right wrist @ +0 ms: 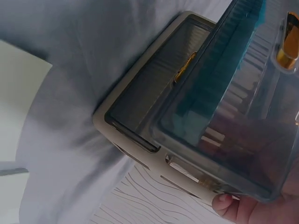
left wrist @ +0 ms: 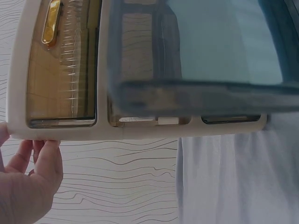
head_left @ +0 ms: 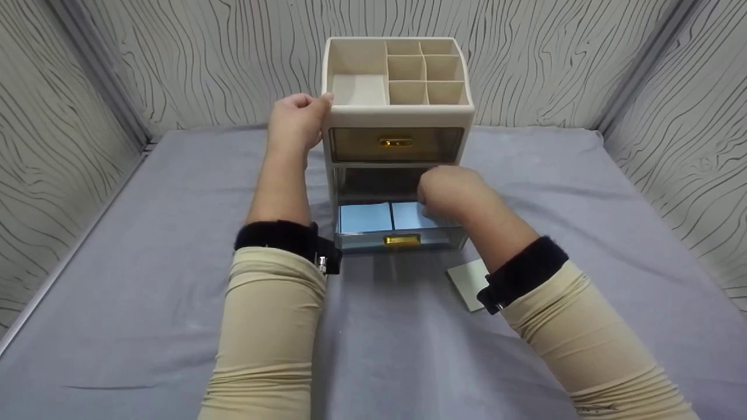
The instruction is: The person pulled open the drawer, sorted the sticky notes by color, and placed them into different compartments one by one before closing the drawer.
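Observation:
A cream desk organizer (head_left: pixel 400 116) stands upright at the back of the table. My left hand (head_left: pixel 296 121) holds its front left edge, thumb at the top rim and fingers against the side; in the left wrist view the fingers (left wrist: pixel 49 161) touch that side. A clear drawer (head_left: pixel 365 240) with a gold handle is pulled out, with two blue paper pads (head_left: pixel 366 217) lying side by side in it. Over the drawer's right part my right hand (head_left: pixel 458 191) is curled. Through the clear plastic in the right wrist view, that hand (right wrist: pixel 275 205) shows dimly; what its fingers hold is hidden.
A pale green paper pad (head_left: pixel 468 284) lies on the grey cloth (head_left: pixel 397 350) to the right, partly behind my right wrist strap. The closed amber top drawer (head_left: pixel 362 146) sits above the opened one. Wood-grain panels (head_left: pixel 233 58) stand behind the table.

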The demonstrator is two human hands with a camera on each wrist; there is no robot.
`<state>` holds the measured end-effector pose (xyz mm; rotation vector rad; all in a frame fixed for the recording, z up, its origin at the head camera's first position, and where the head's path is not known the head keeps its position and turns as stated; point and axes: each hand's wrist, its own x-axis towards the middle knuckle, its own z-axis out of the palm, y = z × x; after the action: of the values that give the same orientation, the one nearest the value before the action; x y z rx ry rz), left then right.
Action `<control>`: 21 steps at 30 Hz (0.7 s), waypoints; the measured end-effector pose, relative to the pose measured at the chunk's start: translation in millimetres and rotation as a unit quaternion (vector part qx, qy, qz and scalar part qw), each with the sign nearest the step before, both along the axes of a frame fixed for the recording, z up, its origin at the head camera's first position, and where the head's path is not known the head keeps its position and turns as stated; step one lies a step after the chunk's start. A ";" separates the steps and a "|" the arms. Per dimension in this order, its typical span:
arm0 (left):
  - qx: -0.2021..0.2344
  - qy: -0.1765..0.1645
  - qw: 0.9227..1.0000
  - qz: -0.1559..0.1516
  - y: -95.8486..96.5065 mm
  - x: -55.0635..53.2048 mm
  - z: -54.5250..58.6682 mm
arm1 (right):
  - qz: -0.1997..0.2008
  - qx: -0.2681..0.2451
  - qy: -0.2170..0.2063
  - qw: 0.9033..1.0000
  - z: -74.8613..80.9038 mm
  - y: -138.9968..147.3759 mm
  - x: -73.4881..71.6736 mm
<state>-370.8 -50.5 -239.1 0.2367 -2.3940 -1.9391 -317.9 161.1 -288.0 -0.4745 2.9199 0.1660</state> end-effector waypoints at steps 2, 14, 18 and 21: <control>0.002 -0.003 1.000 -0.003 -0.8 0.2 1.4 | 0.009 -0.005 0.010 1.000 -0.1 0.2 0.6; 0.006 0.002 1.000 -0.001 -1.0 -0.7 1.3 | 0.005 -0.042 0.044 0.998 -2.8 4.5 1.7; 0.006 0.001 1.000 -0.001 -0.4 -0.6 1.3 | 0.007 -0.059 0.049 0.997 -3.7 6.6 2.0; 0.002 -0.001 1.000 -0.002 -0.1 -0.3 1.3 | 0.018 -0.077 0.060 0.995 -3.0 8.6 2.3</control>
<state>-371.1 -50.5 -237.8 0.2348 -2.3945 -1.9451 -315.7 169.7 -291.0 -0.5583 3.0579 -0.0281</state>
